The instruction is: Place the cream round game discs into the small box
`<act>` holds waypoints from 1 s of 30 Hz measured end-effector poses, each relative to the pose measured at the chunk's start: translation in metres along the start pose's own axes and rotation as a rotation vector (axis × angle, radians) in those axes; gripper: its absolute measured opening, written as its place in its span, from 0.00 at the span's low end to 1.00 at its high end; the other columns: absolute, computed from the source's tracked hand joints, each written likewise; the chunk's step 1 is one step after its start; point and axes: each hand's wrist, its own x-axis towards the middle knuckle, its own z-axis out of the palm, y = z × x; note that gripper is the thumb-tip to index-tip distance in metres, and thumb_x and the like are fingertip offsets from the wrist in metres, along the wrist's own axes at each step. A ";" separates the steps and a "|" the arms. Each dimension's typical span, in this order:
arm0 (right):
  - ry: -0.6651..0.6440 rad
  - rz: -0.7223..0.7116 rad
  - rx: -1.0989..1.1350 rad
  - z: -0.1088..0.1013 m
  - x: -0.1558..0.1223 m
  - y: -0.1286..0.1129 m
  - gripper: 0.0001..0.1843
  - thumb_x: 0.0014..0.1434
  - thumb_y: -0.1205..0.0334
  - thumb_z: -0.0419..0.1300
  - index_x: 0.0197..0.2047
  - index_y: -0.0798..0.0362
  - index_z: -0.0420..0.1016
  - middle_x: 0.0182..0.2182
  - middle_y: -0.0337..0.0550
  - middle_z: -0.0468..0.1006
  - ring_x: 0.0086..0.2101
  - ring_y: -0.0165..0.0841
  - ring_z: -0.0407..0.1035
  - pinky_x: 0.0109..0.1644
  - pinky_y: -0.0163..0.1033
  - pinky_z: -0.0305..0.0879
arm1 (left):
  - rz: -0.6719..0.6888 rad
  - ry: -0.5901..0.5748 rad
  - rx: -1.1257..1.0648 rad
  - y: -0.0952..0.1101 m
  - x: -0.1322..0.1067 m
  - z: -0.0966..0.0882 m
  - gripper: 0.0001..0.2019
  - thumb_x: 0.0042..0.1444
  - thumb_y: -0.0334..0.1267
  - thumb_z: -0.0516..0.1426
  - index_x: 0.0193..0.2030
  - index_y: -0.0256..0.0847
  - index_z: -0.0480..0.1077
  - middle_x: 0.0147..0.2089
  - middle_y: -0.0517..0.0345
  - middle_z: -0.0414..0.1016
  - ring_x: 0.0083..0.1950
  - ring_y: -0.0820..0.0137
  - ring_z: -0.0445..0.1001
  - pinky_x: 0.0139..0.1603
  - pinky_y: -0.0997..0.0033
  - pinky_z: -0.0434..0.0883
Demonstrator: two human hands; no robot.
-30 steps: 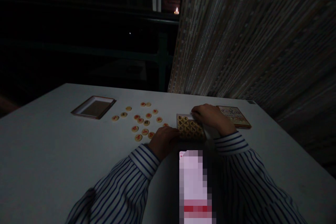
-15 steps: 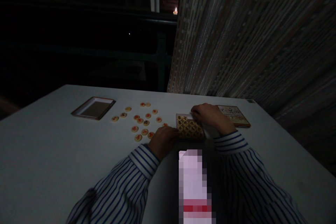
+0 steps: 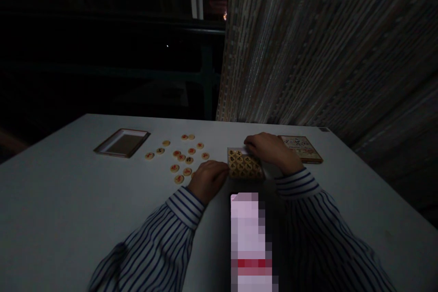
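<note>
A small open box (image 3: 245,165) packed with round wooden game pieces sits on the white table (image 3: 68,200) in front of me. My left hand (image 3: 207,180) rests curled against the box's near left corner. My right hand (image 3: 270,149) is curled over the box's far right corner, fingertips on the rim; what they pinch is hidden. Several loose round pieces (image 3: 181,159) with red or black marks lie scattered left of the box.
An empty box tray (image 3: 122,142) lies at the far left of the table. A printed box lid (image 3: 301,148) lies right of my right hand. A striped curtain (image 3: 325,45) hangs behind the table. A blurred pink object (image 3: 251,242) sits below, between my sleeves.
The view has shifted slightly; both hands stay on the box with barely any movement.
</note>
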 end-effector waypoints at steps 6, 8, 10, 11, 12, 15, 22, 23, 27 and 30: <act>0.025 -0.036 0.044 -0.010 -0.004 -0.009 0.18 0.61 0.58 0.44 0.40 0.53 0.73 0.37 0.49 0.76 0.37 0.37 0.69 0.35 0.37 0.56 | -0.067 0.114 -0.029 -0.001 0.002 -0.007 0.08 0.54 0.34 0.53 0.38 0.40 0.73 0.40 0.54 0.77 0.42 0.68 0.73 0.48 0.63 0.69; 0.034 -0.053 0.051 -0.012 -0.006 -0.012 0.18 0.61 0.58 0.43 0.40 0.53 0.73 0.37 0.49 0.76 0.37 0.37 0.69 0.36 0.37 0.56 | -0.094 0.126 -0.035 0.000 0.003 -0.011 0.08 0.54 0.36 0.54 0.38 0.40 0.73 0.40 0.54 0.77 0.43 0.68 0.73 0.49 0.63 0.68; 0.037 -0.073 0.055 -0.015 -0.008 -0.015 0.18 0.62 0.58 0.43 0.40 0.54 0.73 0.37 0.49 0.76 0.38 0.37 0.69 0.37 0.37 0.57 | -0.121 0.125 -0.035 0.000 0.005 -0.017 0.09 0.54 0.38 0.54 0.38 0.39 0.73 0.40 0.53 0.77 0.43 0.67 0.73 0.48 0.63 0.68; 0.039 -0.080 0.056 -0.016 -0.008 -0.016 0.18 0.62 0.58 0.43 0.41 0.54 0.73 0.38 0.50 0.76 0.38 0.37 0.69 0.38 0.38 0.57 | -0.134 0.125 -0.034 0.000 0.006 -0.021 0.09 0.54 0.38 0.54 0.37 0.39 0.73 0.39 0.53 0.77 0.43 0.67 0.73 0.48 0.64 0.68; 0.042 -0.087 0.057 -0.016 -0.009 -0.017 0.19 0.62 0.58 0.43 0.41 0.54 0.72 0.38 0.50 0.76 0.39 0.37 0.69 0.39 0.38 0.57 | -0.146 0.124 -0.034 0.001 0.007 -0.025 0.10 0.54 0.38 0.54 0.37 0.38 0.73 0.39 0.53 0.77 0.43 0.67 0.73 0.48 0.64 0.68; 0.050 -0.097 0.054 -0.018 -0.009 -0.019 0.19 0.62 0.58 0.42 0.41 0.54 0.72 0.38 0.50 0.76 0.39 0.37 0.69 0.39 0.38 0.56 | -0.184 0.136 -0.015 0.000 0.010 -0.037 0.10 0.54 0.39 0.54 0.37 0.38 0.73 0.39 0.53 0.77 0.43 0.67 0.73 0.49 0.64 0.68; 0.200 -0.077 0.054 -0.018 -0.008 -0.021 0.20 0.63 0.57 0.40 0.39 0.54 0.71 0.37 0.49 0.77 0.37 0.36 0.69 0.38 0.38 0.56 | -0.322 0.185 0.033 -0.018 0.013 -0.065 0.13 0.53 0.44 0.53 0.39 0.40 0.74 0.40 0.54 0.77 0.41 0.67 0.74 0.45 0.68 0.69; 0.229 -0.069 0.056 -0.018 -0.007 -0.021 0.20 0.63 0.57 0.40 0.39 0.54 0.71 0.36 0.48 0.77 0.37 0.36 0.69 0.38 0.38 0.56 | -0.345 0.196 0.030 -0.022 0.013 -0.068 0.14 0.53 0.45 0.53 0.39 0.40 0.74 0.40 0.55 0.77 0.40 0.67 0.74 0.42 0.69 0.70; 0.263 -0.043 0.057 -0.016 -0.006 -0.021 0.19 0.63 0.58 0.41 0.39 0.53 0.71 0.36 0.47 0.77 0.37 0.36 0.69 0.39 0.37 0.56 | -0.425 0.258 0.040 -0.041 0.008 -0.081 0.15 0.52 0.47 0.53 0.37 0.40 0.74 0.39 0.56 0.77 0.40 0.67 0.74 0.39 0.71 0.70; 0.249 -0.031 0.067 -0.015 -0.004 -0.023 0.18 0.63 0.58 0.41 0.41 0.53 0.71 0.38 0.47 0.77 0.39 0.36 0.69 0.40 0.37 0.56 | -0.481 0.292 0.054 -0.057 0.001 -0.089 0.16 0.51 0.48 0.53 0.37 0.40 0.74 0.37 0.56 0.77 0.40 0.67 0.74 0.41 0.71 0.70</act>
